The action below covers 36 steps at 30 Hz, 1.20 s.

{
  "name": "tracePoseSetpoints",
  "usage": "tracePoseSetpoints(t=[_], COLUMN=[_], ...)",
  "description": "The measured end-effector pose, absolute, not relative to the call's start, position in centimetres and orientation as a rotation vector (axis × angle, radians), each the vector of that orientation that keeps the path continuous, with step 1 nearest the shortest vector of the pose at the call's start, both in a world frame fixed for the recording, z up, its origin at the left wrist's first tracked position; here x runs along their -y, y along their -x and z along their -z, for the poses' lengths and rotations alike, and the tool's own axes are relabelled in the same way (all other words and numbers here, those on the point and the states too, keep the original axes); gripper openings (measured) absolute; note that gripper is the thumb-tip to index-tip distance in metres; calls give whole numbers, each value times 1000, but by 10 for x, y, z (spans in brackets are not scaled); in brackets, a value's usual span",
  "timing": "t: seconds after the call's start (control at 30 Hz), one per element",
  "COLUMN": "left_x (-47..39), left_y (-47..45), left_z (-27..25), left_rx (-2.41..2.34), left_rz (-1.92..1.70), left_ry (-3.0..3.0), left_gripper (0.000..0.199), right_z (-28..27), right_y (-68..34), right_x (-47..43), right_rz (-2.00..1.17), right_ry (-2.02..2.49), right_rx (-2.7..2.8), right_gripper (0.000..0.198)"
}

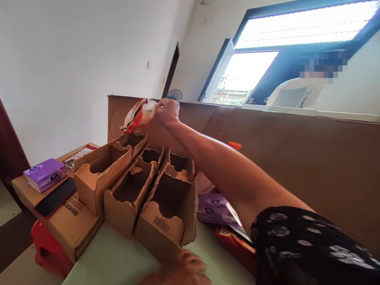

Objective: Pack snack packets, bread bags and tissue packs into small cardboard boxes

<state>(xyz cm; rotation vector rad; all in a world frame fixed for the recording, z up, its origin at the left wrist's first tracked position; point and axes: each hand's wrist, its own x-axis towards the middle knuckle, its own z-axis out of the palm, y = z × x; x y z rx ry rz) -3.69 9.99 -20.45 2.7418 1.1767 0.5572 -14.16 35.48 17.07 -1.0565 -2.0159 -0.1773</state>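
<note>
My right hand (168, 112) is stretched far out and pinches the edge of a red and white plastic food packet (140, 115). The packet hangs tilted in the air above a rear cardboard compartment (130, 144). At the bottom of the view lies my left hand (185, 269), partly cut off and a little blurred. Its fingers are curled, close to the lower front corner of the right cardboard bin (160, 225); anything inside them is hidden. Beside that bin stand the middle cardboard bin (121, 209) and the left cardboard bin (86, 180), all with notched fronts.
A tall cardboard panel (282, 150) runs behind the bins. On a carton (62, 229) at left lie a purple tissue pack (46, 174) and a black phone (56, 197). Another purple pack (215, 209) and red packaging (234, 243) lie under my right arm. A person (297, 91) is beyond the panel.
</note>
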Motion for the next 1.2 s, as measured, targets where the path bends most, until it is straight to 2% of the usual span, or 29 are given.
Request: tracePoseSetpoints(t=[0.23,0.47,0.67,0.87,1.03,1.2], left_x=[-93,-97,-89,-67,-16,85], left_y=[54,65,70,71,78,58], left_z=[180,168,150,142,130,111], left_rx=[-1183,-1152,-1256,-1450,-1592,-1522], left_rz=[-629,-629,-582,-662,-774,-681], left_ry=[-2538,-2579,-2660,-2684,-2609,-2072], left_gripper=[30,41,47,41,36,29], right_z=[-197,-165,-119,-18,39,87], right_y=[-43,-225,-293,-319,-360,-387], right_x=[-340,-270,-255,-199,-136,-83], right_rz=[169,688,621,396,398,273], right_ry=[879,1806,2022,1830,1612,1160], right_rx=[1923,1944,1838,2172,2175,2055], right_gripper=[17,25,38,16,34,33])
